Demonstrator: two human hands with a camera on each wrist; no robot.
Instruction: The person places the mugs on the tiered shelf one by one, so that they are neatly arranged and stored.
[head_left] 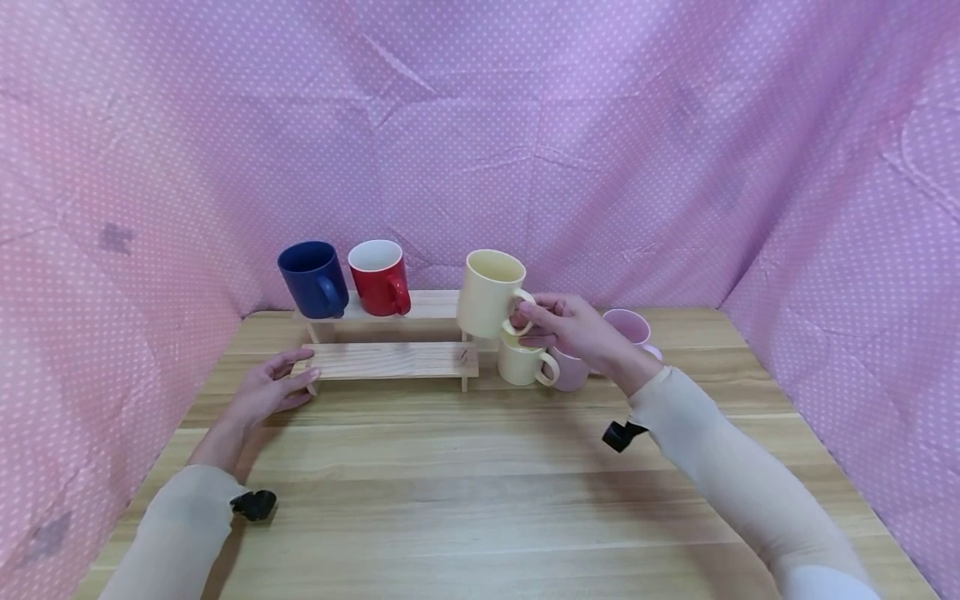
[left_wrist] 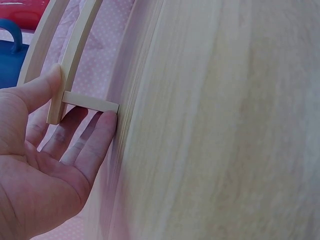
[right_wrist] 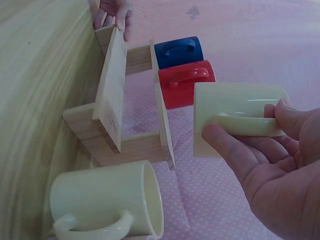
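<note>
My right hand (head_left: 573, 329) holds a pale yellow mug (head_left: 487, 296) by its handle, thumb and fingers around it. In the head view this mug is upright and overlaps the right end of the upper step of a two-step wooden rack (head_left: 390, 360). My left hand (head_left: 266, 387) grips the left end of the rack's lower step, with the thumb (left_wrist: 42, 90) on the board and the fingers by the end leg. On the upper step stand a blue mug (head_left: 311, 283) and a red mug (head_left: 377, 287) with a white inside, their handles toward the right front.
A second pale yellow mug (head_left: 517, 365) stands on the wooden table (head_left: 450, 492), right of the rack. Beside it are a pink mug (head_left: 570, 373), partly behind my right hand, and another pink mug (head_left: 628, 325) farther back. Dotted pink cloth (head_left: 480, 150) hangs around the table.
</note>
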